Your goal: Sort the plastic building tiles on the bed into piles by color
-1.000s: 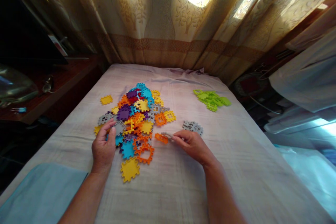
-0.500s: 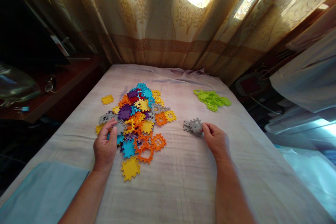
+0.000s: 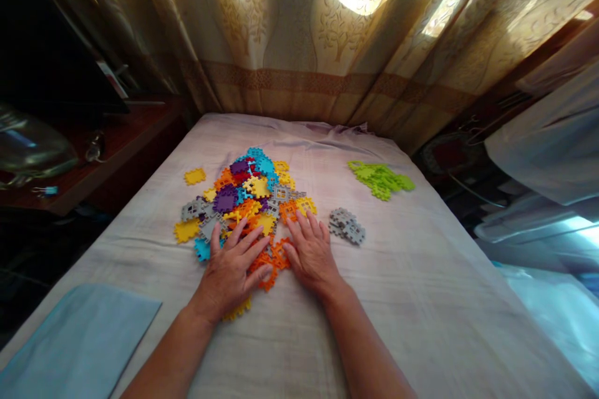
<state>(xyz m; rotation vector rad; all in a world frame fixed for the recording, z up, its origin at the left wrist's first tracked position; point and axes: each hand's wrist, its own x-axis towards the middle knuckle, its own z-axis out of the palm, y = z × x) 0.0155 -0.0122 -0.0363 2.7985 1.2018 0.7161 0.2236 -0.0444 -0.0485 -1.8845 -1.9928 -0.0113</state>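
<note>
A mixed heap of plastic interlocking tiles [image 3: 226,198] in purple, blue, orange, yellow, red and grey lies left of centre. My left hand [image 3: 230,271] is over the heap's near part, fingers spread, covering several tiles. At the heap's right edge my right hand [image 3: 311,252] rests with fingers stretched out beside the orange tiles [image 3: 279,254]. Neither hand grips anything. Just right of my right hand sits a small pile of grey tiles [image 3: 347,226]. Farther back on the right is a pile of lime green tiles [image 3: 381,179].
A single yellow tile [image 3: 194,176] lies apart at the heap's left. The tiles are on a cloth-covered bed [image 3: 421,299]. A pale blue cloth [image 3: 84,336] lies at the near left. Curtains [image 3: 290,31] hang behind; a wooden desk [image 3: 140,131] stands at left.
My right hand has let go of the grey tiles, which now lie on the bed, and moved left to the heap. My left hand has shifted right and down, spreading over the near tiles.
</note>
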